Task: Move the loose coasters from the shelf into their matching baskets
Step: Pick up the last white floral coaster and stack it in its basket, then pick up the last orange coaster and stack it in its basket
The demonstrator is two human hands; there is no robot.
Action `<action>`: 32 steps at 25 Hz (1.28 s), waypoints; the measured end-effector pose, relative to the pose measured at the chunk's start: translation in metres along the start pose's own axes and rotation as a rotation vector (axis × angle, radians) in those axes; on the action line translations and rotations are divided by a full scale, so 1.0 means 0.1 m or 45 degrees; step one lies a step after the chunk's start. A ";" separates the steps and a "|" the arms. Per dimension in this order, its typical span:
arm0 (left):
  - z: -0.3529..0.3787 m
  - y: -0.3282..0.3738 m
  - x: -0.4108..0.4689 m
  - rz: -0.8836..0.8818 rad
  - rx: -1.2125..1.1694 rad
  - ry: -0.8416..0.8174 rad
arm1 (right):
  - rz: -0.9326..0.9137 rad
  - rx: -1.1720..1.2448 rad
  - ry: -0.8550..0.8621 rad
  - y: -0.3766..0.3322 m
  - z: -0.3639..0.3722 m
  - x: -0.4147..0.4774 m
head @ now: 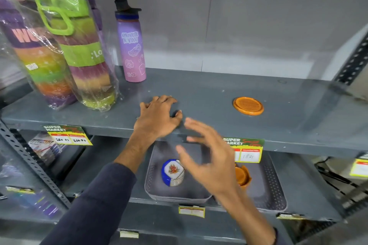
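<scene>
An orange round coaster lies loose on the grey upper shelf, to the right. My left hand rests palm down on the shelf's front edge, fingers spread, holding nothing. My right hand hovers in front of the shelf edge, blurred, fingers apart and empty. On the lower shelf a grey basket holds a stack of blue-and-white patterned coasters. Beside it a second grey basket holds orange coasters, partly hidden behind my right hand.
Two plastic-wrapped striped bottles and a purple bottle stand at the upper shelf's left. Price tags hang on the shelf edge. A perforated metal upright rises at the right. Packaged goods fill the lower left.
</scene>
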State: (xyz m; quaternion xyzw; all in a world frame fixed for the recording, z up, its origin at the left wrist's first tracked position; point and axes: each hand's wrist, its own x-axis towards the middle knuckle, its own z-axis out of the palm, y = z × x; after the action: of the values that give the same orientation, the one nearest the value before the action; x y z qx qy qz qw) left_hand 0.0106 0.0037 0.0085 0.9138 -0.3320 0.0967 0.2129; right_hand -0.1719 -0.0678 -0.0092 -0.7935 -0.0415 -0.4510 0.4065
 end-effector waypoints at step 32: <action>0.03 -0.07 -0.01 0.019 0.050 0.020 | -0.291 -0.497 0.363 -1.01 -1.22 0.44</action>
State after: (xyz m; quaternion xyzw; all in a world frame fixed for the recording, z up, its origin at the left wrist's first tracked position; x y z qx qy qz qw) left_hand 0.0143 0.0075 0.0038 0.9146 -0.3350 0.1121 0.1969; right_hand -0.2727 -0.0974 0.1173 -0.7756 0.0146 -0.6005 0.1942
